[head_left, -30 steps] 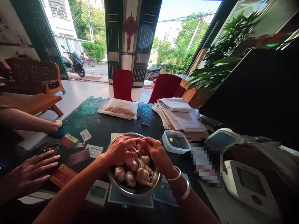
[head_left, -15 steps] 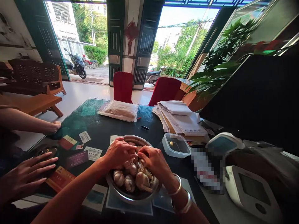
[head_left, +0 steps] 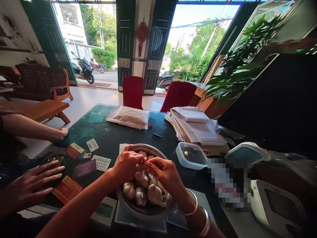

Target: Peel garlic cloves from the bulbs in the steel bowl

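A metal bowl [head_left: 138, 213] full of whole garlic bulbs [head_left: 141, 195] stands in front of me on the dark desk. Over its far half, my left hand [head_left: 130, 162] and my right hand [head_left: 162, 168] meet with bent fingers. Between their fingertips they pinch a garlic clove, almost wholly hidden by the fingers. Two silver bangles circle my right wrist. Beyond my right hand sits a clear plastic box [head_left: 192, 163] with one pale peeled clove [head_left: 186, 153] in it.
At the left, another person's hand [head_left: 37, 180] lies by several cards [head_left: 84, 168]. A packed plastic bag [head_left: 128, 117], a black pen cap [head_left: 157, 135] and a stack of papers [head_left: 198, 129] are farther back. A white device [head_left: 277, 205] stands at right.
The view has swung slightly left, so things sit a little farther right. My fingers have shifted slightly and stay pinched together over the bowl.
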The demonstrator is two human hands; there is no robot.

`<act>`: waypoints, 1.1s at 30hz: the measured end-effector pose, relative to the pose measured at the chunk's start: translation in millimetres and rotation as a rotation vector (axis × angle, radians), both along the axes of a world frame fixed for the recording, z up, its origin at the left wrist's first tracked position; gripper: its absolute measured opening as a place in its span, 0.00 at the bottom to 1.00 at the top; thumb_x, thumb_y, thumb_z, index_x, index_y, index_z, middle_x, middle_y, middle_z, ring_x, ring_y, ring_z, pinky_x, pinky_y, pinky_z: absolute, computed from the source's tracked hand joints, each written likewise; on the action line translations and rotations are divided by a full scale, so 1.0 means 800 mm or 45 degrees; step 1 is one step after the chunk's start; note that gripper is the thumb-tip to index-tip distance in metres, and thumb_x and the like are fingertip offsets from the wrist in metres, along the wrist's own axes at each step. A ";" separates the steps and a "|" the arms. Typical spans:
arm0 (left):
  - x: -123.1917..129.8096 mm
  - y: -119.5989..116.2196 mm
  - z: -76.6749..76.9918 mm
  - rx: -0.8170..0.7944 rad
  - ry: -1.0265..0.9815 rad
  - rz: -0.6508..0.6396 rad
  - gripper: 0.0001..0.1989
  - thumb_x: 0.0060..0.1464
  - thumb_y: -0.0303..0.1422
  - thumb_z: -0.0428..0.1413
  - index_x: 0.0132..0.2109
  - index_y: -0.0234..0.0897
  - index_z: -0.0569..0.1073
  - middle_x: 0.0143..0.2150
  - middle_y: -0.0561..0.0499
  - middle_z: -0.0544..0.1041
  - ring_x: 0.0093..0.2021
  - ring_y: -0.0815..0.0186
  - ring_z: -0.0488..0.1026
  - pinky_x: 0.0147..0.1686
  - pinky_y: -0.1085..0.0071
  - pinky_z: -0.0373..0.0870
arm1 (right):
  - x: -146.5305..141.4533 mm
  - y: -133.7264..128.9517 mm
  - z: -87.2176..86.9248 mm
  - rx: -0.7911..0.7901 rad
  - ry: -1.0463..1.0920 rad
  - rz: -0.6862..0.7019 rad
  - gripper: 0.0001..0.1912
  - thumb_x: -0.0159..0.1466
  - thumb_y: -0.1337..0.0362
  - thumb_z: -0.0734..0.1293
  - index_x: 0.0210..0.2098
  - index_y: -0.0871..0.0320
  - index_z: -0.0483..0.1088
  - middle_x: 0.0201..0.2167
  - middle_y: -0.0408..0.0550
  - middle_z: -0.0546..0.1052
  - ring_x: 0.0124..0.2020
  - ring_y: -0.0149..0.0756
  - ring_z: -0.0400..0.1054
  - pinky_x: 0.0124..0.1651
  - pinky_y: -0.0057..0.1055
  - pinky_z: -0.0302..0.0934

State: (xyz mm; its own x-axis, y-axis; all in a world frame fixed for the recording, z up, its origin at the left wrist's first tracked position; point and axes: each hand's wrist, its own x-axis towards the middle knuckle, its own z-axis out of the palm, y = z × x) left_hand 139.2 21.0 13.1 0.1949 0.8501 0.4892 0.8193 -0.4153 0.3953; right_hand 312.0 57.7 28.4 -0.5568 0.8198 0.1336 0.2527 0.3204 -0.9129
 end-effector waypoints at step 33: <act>0.019 -0.010 0.014 -0.171 -0.567 0.080 0.02 0.47 0.29 0.60 0.30 0.40 0.78 0.29 0.55 0.81 0.31 0.67 0.76 0.60 0.62 0.55 | -0.007 -0.012 -0.006 0.574 -0.069 -0.222 0.07 0.60 0.67 0.61 0.29 0.58 0.69 0.26 0.44 0.75 0.26 0.32 0.67 0.31 0.27 0.60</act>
